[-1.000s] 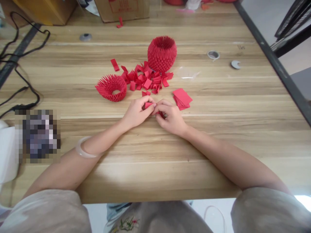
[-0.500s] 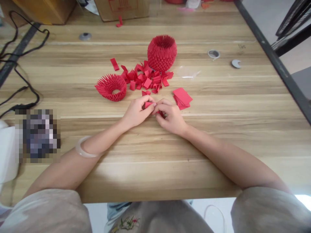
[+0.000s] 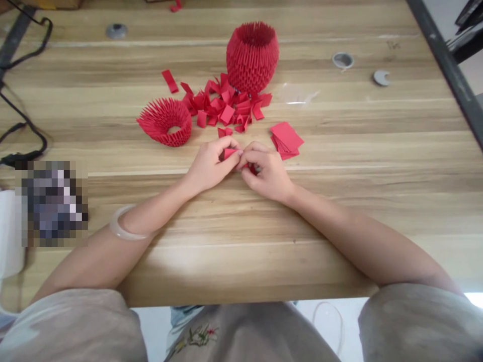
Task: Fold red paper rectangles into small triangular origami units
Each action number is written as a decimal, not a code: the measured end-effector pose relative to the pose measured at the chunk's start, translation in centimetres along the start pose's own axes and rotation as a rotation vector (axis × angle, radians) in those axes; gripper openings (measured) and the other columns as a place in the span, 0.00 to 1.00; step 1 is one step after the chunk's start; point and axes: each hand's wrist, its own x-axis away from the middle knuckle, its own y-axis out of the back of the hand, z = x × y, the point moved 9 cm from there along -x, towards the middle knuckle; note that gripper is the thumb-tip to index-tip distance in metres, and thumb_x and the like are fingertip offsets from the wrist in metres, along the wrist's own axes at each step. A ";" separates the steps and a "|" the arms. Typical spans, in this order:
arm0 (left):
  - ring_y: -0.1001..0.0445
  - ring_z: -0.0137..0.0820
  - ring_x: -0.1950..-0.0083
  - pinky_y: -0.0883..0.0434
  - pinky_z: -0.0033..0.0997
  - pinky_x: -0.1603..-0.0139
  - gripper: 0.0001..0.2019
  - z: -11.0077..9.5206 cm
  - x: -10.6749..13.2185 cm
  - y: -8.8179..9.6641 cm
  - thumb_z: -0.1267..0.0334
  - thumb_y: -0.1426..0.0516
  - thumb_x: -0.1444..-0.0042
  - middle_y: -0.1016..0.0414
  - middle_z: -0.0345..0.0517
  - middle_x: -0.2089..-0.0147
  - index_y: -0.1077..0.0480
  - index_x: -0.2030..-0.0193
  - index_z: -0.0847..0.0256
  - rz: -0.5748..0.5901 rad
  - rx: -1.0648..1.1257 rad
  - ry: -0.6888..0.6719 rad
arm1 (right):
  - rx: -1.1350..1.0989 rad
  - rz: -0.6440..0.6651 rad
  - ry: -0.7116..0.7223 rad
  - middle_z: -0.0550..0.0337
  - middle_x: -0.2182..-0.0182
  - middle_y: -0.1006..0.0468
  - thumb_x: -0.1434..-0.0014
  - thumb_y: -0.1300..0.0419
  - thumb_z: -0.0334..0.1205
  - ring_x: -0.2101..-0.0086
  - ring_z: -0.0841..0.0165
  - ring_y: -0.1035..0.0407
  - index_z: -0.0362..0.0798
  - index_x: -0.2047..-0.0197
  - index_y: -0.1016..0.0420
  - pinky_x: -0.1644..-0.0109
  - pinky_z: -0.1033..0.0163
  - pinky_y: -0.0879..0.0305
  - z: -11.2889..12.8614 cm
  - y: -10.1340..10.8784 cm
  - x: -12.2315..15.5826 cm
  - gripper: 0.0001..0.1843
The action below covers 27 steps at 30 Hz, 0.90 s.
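My left hand pinches a small piece of red paper between thumb and fingers. Fingertip to fingertip with it, my right hand is closed around red paper too, of which only a bit shows under the curled fingers. Whether both hold the same piece I cannot tell. Just right of my right hand lies a fanned stack of flat red paper slips. Beyond the hands is a loose pile of folded red paper pieces. A low spiky red paper ring stands left of that pile, and a taller red paper vase behind it.
Black cables run along the left side, near a blurred-out object and a white object. On the wooden table a cable hole and its loose grey cap are at the right. Clear plastic film lies nearby.
The view has tipped downward and closer, so the table's things appear higher or shifted outward. Both hands keep their pinch on the red paper with barely any movement.
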 end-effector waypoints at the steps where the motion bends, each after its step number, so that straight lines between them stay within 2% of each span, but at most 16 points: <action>1: 0.41 0.24 0.75 0.44 0.24 0.74 0.06 0.0 0.0 0.0 0.63 0.47 0.45 0.36 0.37 0.77 0.32 0.67 0.63 -0.001 -0.002 -0.002 | -0.001 0.002 0.000 0.59 0.71 0.32 0.54 0.48 0.26 0.74 0.74 0.40 0.44 0.75 0.30 0.66 0.66 0.38 0.0 0.0 0.0 0.08; 16: 0.42 0.23 0.76 0.44 0.24 0.75 0.08 -0.1 0.1 0.1 0.62 0.48 0.45 0.38 0.37 0.77 0.32 0.67 0.63 0.020 -0.015 0.012 | 0.003 0.004 0.002 0.59 0.71 0.31 0.54 0.48 0.26 0.74 0.73 0.37 0.44 0.75 0.29 0.67 0.66 0.38 0.3 0.0 -0.1 0.08; 27: 0.40 0.24 0.75 0.43 0.24 0.73 0.07 -0.2 0.1 0.2 0.62 0.48 0.45 0.36 0.37 0.77 0.32 0.67 0.63 0.014 -0.014 0.012 | -0.020 0.005 -0.007 0.58 0.70 0.32 0.53 0.48 0.27 0.75 0.75 0.39 0.44 0.75 0.29 0.67 0.66 0.38 -0.1 -0.1 0.1 0.07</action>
